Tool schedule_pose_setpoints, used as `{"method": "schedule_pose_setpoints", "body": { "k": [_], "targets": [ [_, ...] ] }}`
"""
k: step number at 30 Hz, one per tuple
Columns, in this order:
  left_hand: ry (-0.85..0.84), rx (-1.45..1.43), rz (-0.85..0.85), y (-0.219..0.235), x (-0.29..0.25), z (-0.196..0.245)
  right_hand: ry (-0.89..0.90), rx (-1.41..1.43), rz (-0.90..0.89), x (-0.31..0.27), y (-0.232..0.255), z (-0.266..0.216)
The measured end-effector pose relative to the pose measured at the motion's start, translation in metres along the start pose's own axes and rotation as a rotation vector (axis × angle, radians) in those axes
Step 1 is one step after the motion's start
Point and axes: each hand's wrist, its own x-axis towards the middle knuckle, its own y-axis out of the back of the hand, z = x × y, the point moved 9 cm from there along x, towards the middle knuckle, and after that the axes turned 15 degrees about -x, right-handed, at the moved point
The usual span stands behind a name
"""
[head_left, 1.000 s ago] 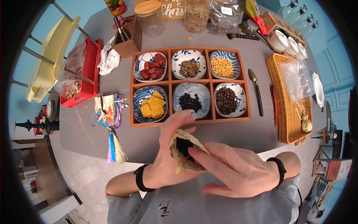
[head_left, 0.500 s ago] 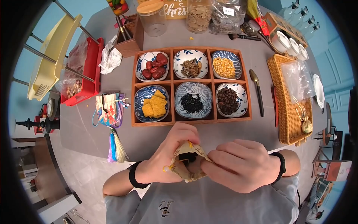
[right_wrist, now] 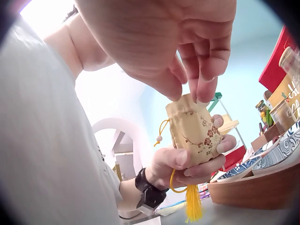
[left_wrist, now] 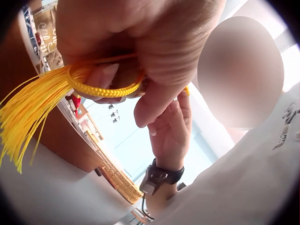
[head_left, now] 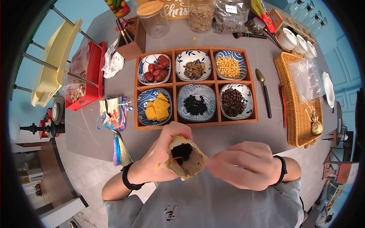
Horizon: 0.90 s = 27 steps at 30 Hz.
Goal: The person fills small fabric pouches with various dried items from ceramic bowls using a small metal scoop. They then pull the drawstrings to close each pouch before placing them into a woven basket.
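A small cream drawstring pouch (head_left: 195, 164) is in my left hand (head_left: 154, 161), its mouth wide and facing up, with dark contents inside. In the right wrist view the pouch (right_wrist: 199, 133) shows a brown blossom print, and the left fingers and thumb curl round its body. A yellow tassel (left_wrist: 40, 103) on a braided loop hangs from its bottom. My right hand (head_left: 247, 165) pinches the rim between thumb and fingertips. Just beyond the hands stands a divided wooden tray (head_left: 159, 127), holding patterned bowls.
The bowls hold red dates (head_left: 156, 69), black beans (head_left: 195, 105), brown beans (head_left: 232, 103), corn kernels (head_left: 228, 68) and yellow pieces (head_left: 157, 109). Tasselled pouches (head_left: 113, 112) lie left. A spoon (head_left: 263, 91) and wicker basket (head_left: 296, 131) are right; a red bin (head_left: 89, 81) stands far left.
The right fingers were inside the pouch's mouth and have come out to its rim. The left hand has drawn back from the tray, and the pouch's mouth has opened wider.
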Motion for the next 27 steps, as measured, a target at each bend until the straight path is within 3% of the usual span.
{"method": "schedule_pose_setpoints", "body": {
  "k": [2, 6, 14, 17, 20, 27],
  "targets": [
    [0.053, 0.061, 0.047, 0.012, -0.001, 0.001, -0.048, 0.040, 0.050, -0.012, 0.002, 0.008],
    [0.212, 0.257, 0.106, 0.037, 0.003, 0.008, -0.154, 0.100, -0.062, -0.039, -0.016, 0.021],
    [0.417, 0.654, 0.058, 0.055, 0.029, 0.005, -0.371, 0.256, -0.137, -0.086, -0.040, 0.029],
    [0.359, 0.758, -0.002, 0.051, 0.044, 0.007, -0.418, 0.286, -0.135, -0.096, -0.042, 0.030],
    [0.486, 0.791, -0.049, 0.051, 0.053, 0.002, -0.458, 0.325, -0.129, -0.102, -0.043, 0.032],
    [0.468, 0.976, -0.138, 0.046, 0.071, 0.006, -0.493, 0.383, -0.118, -0.113, -0.046, 0.036]
  ]
}}
